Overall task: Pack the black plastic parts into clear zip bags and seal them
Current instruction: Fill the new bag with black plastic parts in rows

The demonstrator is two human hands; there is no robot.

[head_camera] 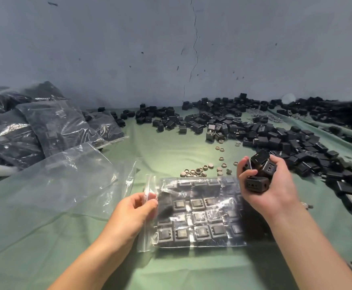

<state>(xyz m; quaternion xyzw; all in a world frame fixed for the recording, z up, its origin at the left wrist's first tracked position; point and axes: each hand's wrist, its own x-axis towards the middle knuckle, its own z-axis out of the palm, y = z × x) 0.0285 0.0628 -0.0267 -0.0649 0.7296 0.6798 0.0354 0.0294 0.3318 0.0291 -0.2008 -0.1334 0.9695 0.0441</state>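
Green cloth surface (170,147): left hand (137,208) pinches the mouth of a part-filled zip bag (198,212); right hand (265,183) grips several black parts (256,174).

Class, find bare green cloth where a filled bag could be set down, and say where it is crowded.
Bare: the green cloth between the filled bags and the loose black parts, beyond the small rings; also the near edge below the zip bag. Crowded: the right side and far left.
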